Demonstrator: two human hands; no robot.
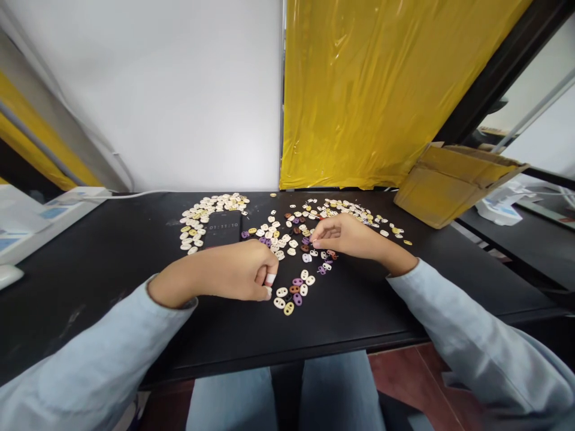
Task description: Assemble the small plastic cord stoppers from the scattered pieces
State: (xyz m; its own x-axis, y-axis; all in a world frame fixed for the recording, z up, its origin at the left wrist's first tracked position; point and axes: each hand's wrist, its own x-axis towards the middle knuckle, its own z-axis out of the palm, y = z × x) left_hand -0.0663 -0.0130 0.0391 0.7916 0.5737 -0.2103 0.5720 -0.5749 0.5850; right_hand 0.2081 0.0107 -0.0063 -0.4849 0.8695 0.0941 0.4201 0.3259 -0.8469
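My left hand (238,269) is closed, its thumb and finger pinched, with a white wrap around one finger. Its fingertips are at the left edge of a small cluster of oval two-hole buttons (294,289) in cream, purple, brown, yellow and black. Whatever the pinch holds is hidden. Farther back, my right hand (339,234) is also closed, thumb against curled fingers, just over a mixed patch of similar buttons (283,240). I cannot make out what is between those fingertips. Several purple and white buttons (324,267) lie below the right hand.
A phone (229,226) showing a timer lies on the black table (359,317), ringed by a pile of cream buttons (191,230). More pale buttons (348,206) spread behind my right hand. A cardboard box (449,182) stands at the right, a white power strip (58,215) at the left.
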